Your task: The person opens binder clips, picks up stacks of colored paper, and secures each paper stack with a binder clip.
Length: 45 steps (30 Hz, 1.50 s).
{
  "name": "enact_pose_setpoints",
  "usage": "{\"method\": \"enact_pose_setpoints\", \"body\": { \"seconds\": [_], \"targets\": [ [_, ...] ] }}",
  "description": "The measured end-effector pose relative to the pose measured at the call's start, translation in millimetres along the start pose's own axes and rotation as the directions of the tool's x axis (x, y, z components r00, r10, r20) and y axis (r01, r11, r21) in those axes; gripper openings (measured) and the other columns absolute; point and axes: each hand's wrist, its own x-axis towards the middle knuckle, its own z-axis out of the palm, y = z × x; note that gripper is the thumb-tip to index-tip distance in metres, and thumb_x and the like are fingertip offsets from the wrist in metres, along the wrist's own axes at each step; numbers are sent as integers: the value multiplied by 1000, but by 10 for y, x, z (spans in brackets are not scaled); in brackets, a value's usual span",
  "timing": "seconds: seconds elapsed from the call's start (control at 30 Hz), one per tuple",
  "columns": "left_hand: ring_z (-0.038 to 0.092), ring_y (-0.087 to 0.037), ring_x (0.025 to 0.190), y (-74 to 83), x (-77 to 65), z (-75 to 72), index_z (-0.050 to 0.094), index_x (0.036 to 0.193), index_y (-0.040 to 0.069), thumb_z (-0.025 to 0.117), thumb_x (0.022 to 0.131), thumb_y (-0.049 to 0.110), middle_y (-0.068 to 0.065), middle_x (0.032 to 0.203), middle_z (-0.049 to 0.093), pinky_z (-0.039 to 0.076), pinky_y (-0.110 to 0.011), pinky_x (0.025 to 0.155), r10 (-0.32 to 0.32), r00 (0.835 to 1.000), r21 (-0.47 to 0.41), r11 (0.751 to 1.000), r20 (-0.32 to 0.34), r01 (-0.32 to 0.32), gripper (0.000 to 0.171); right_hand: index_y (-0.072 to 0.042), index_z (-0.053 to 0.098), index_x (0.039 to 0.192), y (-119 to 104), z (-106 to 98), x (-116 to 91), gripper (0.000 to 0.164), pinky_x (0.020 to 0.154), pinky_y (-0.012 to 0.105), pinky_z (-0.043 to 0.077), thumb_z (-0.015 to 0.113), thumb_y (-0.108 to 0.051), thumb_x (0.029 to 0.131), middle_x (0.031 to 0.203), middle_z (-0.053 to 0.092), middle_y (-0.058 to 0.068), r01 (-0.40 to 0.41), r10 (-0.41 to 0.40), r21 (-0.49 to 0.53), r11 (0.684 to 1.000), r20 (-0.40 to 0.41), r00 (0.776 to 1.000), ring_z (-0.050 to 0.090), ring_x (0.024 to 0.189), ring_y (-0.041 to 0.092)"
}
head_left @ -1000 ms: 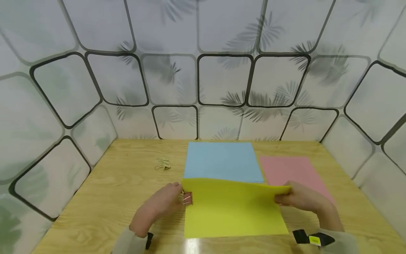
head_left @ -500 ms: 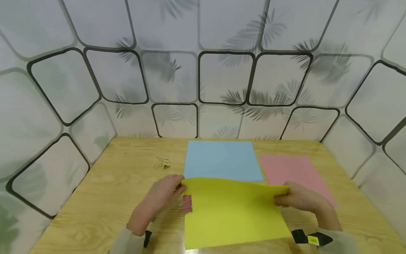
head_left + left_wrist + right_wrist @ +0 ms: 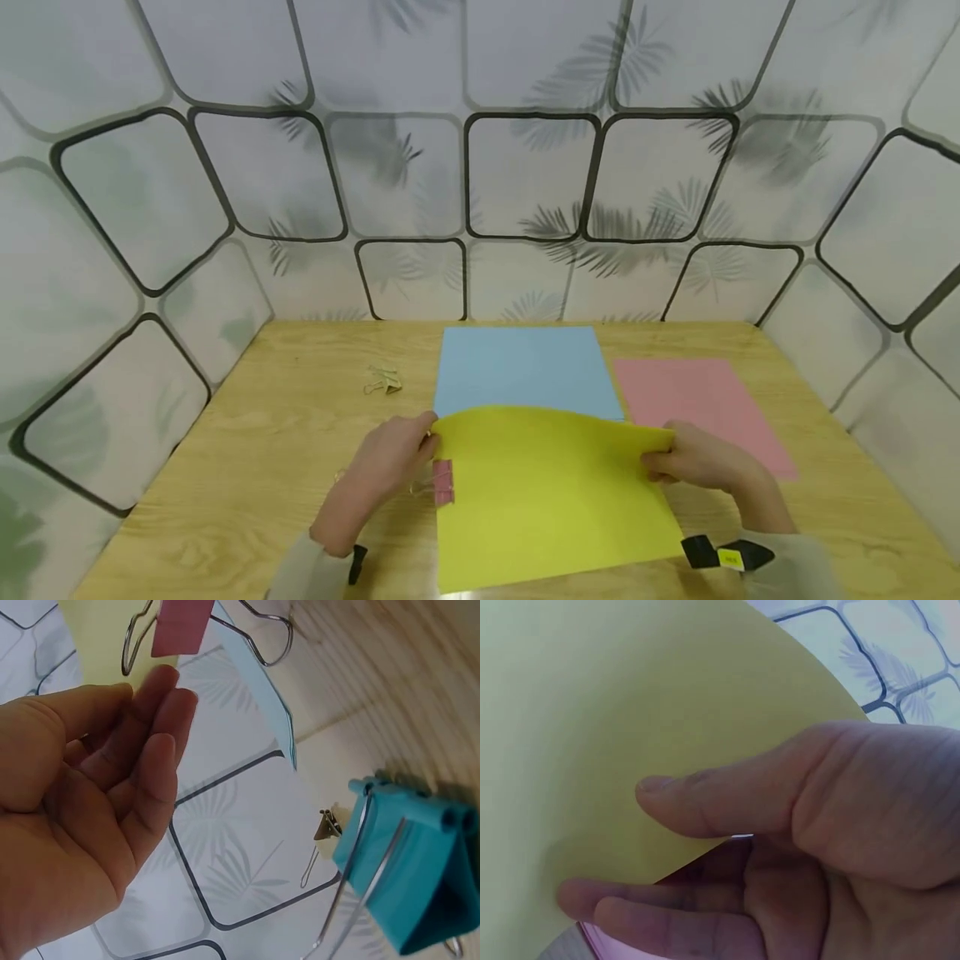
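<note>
A yellow sheet of paper [image 3: 555, 500] is held up from the table, its far edge bowed upward. My left hand [image 3: 388, 458] pinches its far left corner between thumb and fingertips. On the sheet's left edge, just below that hand, sits a pink binder clip [image 3: 443, 482] with its wire handles sticking out to the left. My right hand [image 3: 705, 457] pinches the right edge; in the right wrist view the thumb [image 3: 705, 799] lies on top of the yellow paper and fingers are underneath. A teal binder clip [image 3: 412, 862] stands near the left hand in the left wrist view.
Light blue paper [image 3: 525, 371] lies behind the yellow sheet, and pink paper [image 3: 697, 408] lies to its right. A pale gold binder clip [image 3: 386, 380] rests at the back left of the wooden table [image 3: 247, 467]. Patterned walls enclose the table's back and sides.
My left hand has come off the pink clip and up to the far left corner. The sheet's near edge has shifted toward me, and its far edge bows higher. My right hand keeps its grip.
</note>
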Motion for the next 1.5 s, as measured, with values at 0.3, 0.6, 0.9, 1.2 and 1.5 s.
{"method": "enact_pose_setpoints", "body": {
  "seconds": [0.3, 0.6, 0.9, 1.2, 1.5],
  "targets": [
    [37, -9, 52, 46, 38, 78, 59, 114, -2, 57, 97, 8, 0, 62, 49, 31, -22, 47, -72, 996, -121, 990, 44, 77, 20, -3, 56, 74, -6, -2, 6, 23, 59, 29, 53, 59, -10, 96, 66, 56, 2, -106, 106, -16, 994, -42, 994, 49, 58, 11],
    [51, -10, 56, 66, 16, 101, 43, 134, -6, 58, 98, 14, 1, 78, 63, 39, -26, 47, -46, 978, -192, 978, 203, 85, 44, -12, 48, 66, -2, 38, 51, 32, 46, 20, 24, 58, -11, 96, 56, 40, -5, -136, 135, -51, 989, -32, 990, 23, 49, 6],
    [48, -13, 64, 53, -30, 155, 32, 146, -9, 73, 89, 13, -6, 94, 57, 40, -27, 53, -17, 974, -113, 993, 226, 44, 74, -18, 41, 56, -47, 32, 52, 44, 44, 18, 19, 60, -11, 96, 50, 32, -10, -124, 119, -125, 984, -46, 992, 17, 46, 4],
    [48, -13, 63, 40, -77, 76, 36, 139, -8, 80, 84, 16, 0, 81, 58, 41, -29, 55, -36, 960, -90, 994, 277, 63, 74, -15, 44, 57, -69, 72, 86, 43, 45, 21, 35, 59, -12, 97, 61, 67, 4, -133, 133, -105, 986, -12, 991, 44, 45, 5],
    [43, -12, 57, 61, -89, 59, 32, 139, -7, 79, 84, 14, 2, 72, 53, 33, -26, 51, -61, 933, -113, 988, 354, 108, 76, -5, 50, 67, -22, 135, 63, 35, 50, 34, 55, 60, -13, 99, 60, 64, 12, -192, 192, -60, 980, 0, 981, 64, 52, 25]
  ]
}}
